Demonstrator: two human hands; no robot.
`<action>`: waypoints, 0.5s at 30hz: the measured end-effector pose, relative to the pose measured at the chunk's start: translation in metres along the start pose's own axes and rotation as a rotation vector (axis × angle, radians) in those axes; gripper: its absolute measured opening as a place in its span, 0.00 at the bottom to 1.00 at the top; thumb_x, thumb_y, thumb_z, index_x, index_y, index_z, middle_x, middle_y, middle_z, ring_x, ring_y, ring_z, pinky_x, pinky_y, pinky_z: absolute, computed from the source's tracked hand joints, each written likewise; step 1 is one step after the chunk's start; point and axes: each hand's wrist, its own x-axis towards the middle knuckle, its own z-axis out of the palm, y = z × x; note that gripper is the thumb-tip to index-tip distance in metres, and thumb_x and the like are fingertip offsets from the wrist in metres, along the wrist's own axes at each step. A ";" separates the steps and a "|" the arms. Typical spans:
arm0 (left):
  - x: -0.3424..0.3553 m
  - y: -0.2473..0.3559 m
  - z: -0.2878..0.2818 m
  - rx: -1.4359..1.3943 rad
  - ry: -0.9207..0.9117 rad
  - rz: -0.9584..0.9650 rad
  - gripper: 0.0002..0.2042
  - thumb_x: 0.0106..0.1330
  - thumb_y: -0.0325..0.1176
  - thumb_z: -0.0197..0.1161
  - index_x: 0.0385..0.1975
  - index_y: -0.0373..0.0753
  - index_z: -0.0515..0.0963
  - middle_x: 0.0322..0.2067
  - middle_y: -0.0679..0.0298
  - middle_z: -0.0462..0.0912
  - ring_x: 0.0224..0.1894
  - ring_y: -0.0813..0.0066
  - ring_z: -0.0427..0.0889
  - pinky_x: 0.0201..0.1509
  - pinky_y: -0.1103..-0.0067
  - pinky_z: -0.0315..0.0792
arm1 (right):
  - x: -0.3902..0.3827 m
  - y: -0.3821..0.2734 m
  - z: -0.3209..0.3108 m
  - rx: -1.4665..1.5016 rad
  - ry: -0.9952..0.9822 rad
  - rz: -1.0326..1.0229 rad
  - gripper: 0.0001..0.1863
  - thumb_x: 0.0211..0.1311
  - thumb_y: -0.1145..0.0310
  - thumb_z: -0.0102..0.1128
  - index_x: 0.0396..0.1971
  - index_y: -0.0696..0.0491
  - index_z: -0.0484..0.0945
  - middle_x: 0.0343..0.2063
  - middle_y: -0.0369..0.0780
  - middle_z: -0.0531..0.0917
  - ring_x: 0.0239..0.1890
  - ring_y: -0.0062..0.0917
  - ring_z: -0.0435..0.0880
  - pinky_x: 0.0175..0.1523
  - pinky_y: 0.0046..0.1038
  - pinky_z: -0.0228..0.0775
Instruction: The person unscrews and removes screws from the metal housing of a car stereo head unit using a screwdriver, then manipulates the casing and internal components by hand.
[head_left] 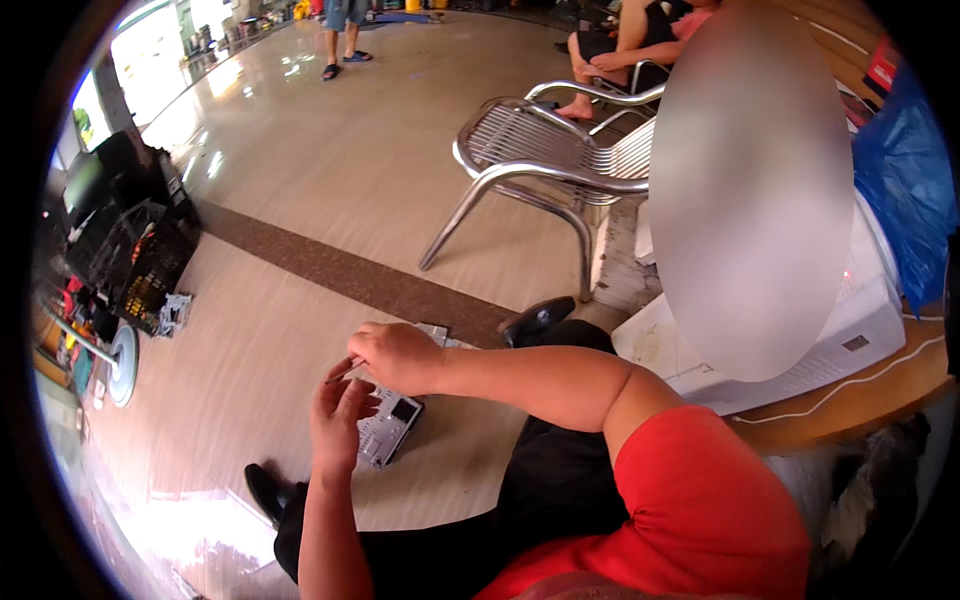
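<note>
A silver-grey electronic panel [392,428] with a small dark screen and rows of buttons is held over my lap, above the tiled floor. My left hand [338,412] is against its left side with the fingers curled around the edge. My right hand [397,356] is closed over the panel's upper part, knuckles up. A grey end of the panel [436,331] shows beyond that hand. Whether the right hand also holds something thin, I cannot tell. I wear a red shirt and black trousers.
A shiny metal chair [545,150] stands ahead on the tiled floor. A white appliance [850,335] lies on a wooden table [870,390] at right, beside a blue plastic bag [905,180]. Black crates [130,250] and a fan base [124,365] are left. A seated person [625,45] and a standing person [345,35] are far off.
</note>
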 end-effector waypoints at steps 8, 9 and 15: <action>-0.002 -0.003 0.001 0.010 0.022 0.011 0.19 0.73 0.31 0.54 0.61 0.35 0.69 0.36 0.62 0.81 0.33 0.79 0.80 0.38 0.82 0.76 | 0.002 -0.002 0.000 -0.006 -0.035 0.016 0.06 0.62 0.69 0.56 0.30 0.55 0.77 0.32 0.45 0.81 0.36 0.42 0.82 0.40 0.40 0.75; -0.001 -0.005 0.001 0.006 0.026 0.007 0.19 0.73 0.31 0.54 0.62 0.35 0.69 0.36 0.62 0.81 0.33 0.79 0.80 0.38 0.82 0.76 | 0.001 0.001 0.002 -0.007 -0.025 0.006 0.05 0.61 0.69 0.56 0.30 0.55 0.77 0.32 0.45 0.81 0.36 0.42 0.82 0.40 0.40 0.75; 0.000 -0.009 0.005 0.052 -0.006 0.012 0.21 0.73 0.32 0.55 0.63 0.35 0.67 0.36 0.62 0.80 0.34 0.79 0.79 0.39 0.82 0.76 | -0.002 0.003 -0.004 -0.013 -0.081 0.034 0.07 0.60 0.70 0.55 0.30 0.57 0.78 0.33 0.48 0.81 0.38 0.45 0.83 0.42 0.42 0.75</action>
